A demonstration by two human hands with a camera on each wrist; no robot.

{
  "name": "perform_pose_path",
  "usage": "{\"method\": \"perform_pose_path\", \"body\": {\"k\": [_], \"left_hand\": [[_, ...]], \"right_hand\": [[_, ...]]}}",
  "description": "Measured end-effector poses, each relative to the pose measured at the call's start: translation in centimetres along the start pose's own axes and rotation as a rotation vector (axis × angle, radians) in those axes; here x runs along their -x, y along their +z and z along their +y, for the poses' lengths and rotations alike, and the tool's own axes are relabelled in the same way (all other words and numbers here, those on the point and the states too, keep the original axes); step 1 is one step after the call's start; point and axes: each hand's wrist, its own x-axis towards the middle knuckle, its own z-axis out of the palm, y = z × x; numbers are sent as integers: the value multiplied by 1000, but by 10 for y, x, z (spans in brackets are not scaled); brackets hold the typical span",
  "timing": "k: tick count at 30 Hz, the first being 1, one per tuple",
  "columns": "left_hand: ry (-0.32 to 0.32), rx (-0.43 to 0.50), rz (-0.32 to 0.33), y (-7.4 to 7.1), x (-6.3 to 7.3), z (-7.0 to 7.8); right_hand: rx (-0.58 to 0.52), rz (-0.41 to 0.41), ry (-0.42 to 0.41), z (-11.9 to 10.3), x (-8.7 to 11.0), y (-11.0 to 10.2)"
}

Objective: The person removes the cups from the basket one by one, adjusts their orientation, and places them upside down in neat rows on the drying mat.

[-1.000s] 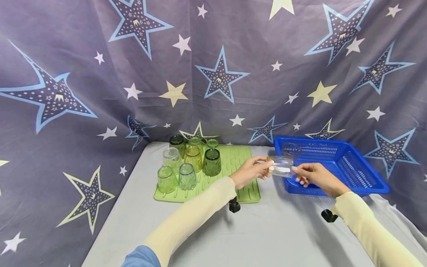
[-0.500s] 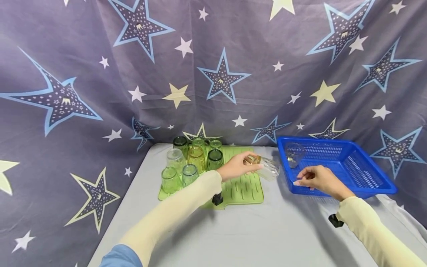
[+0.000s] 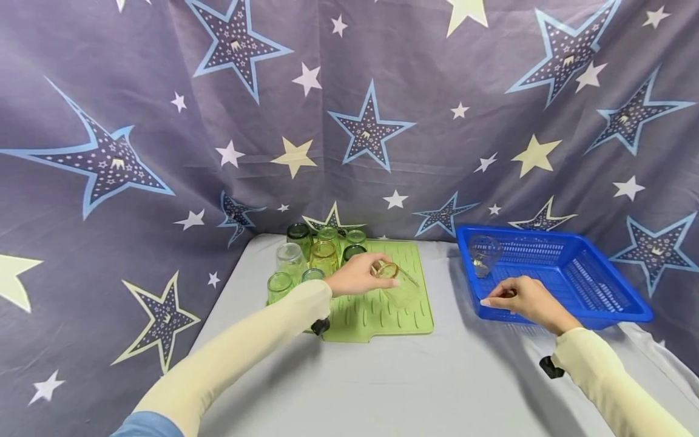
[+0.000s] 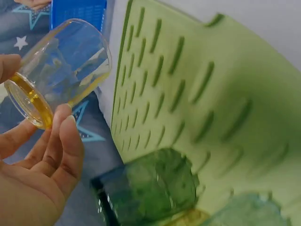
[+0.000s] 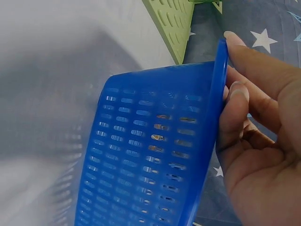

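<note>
My left hand (image 3: 354, 276) grips a clear drinking glass (image 4: 70, 61) with an amber base, fingers and thumb round the base end. The glass is tilted, its mouth pointing down and to the right, over the green drying mat (image 3: 349, 328). Close beside this hand stand several upside-down glasses, among them a dark green glass (image 4: 150, 183) and a yellow glass (image 3: 324, 256). My right hand (image 3: 526, 300) is at the front left corner of the blue plastic basket (image 4: 77, 14), fingers loosely curled, fingertips right at the rim (image 5: 220, 84) and holding nothing.
Inside the basket's left end is another clear glass (image 3: 485, 250). A pale clear glass (image 3: 290, 258) and a light green glass (image 3: 279, 284) are on the mat's left side. A star-patterned cloth (image 3: 382, 79) hangs behind the white-covered table (image 3: 382, 394).
The right hand let go of the clear glass and stayed by the basket. My left hand carried the glass leftward over the mat, turning its mouth downward.
</note>
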Motion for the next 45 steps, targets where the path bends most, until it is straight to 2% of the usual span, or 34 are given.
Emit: {"method": "perform_pose_path", "body": {"k": [5,10,15,20,25,30,37,45], "left_hand": [[16,-121,-4,-14,9,-3],[-14,-241,-23,-24,19,-7],[-31,-318,-46,-31,27,-17],[-53,-355,-53,-35,33,-27],[-95,-432,-76,-37,39,-32],[-98,-538,-84,-34,42,-37],[-98,-576,-82,-30,43,-39],[-83,-607,-43,-25,39,-44]], "right_hand": [[-23,-9,18,0,2,1],[-41,-5,14,1,3,2],[-43,-5,16,3,3,2],[-34,1,23,3,3,3],[-48,2,23,1,5,3],[-51,5,26,1,3,4],[-72,1,60,3,4,5],[-72,4,45,1,4,4]]}}
